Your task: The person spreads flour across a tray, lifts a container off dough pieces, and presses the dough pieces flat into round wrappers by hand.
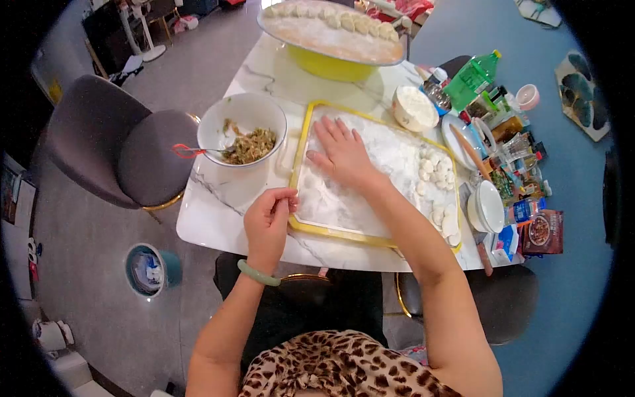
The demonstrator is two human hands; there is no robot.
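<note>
My right hand (342,152) lies flat, fingers spread, on the flour-covered board (350,212) with a yellow rim. At the board's left edge is my left hand (268,221), its fingers curled together and the fingertips close to the rim. What they hold, if anything, is hidden. Small pieces of dough (436,169) sit in a cluster at the board's right side. Several flattened dough rounds (446,221) overlap at its lower right corner. To the left of the board stands a white bowl (211,122) of minced filling (251,145) with a red-handled spoon (192,151) in it.
A round tray (317,36) of dumplings (360,24) rests on a yellow basin (331,63) at the back. A bowl of flour (415,108), a green bottle (473,79), a white bowl (486,206) and several jars crowd the right. A chair (152,152) and bin (153,270) stand left.
</note>
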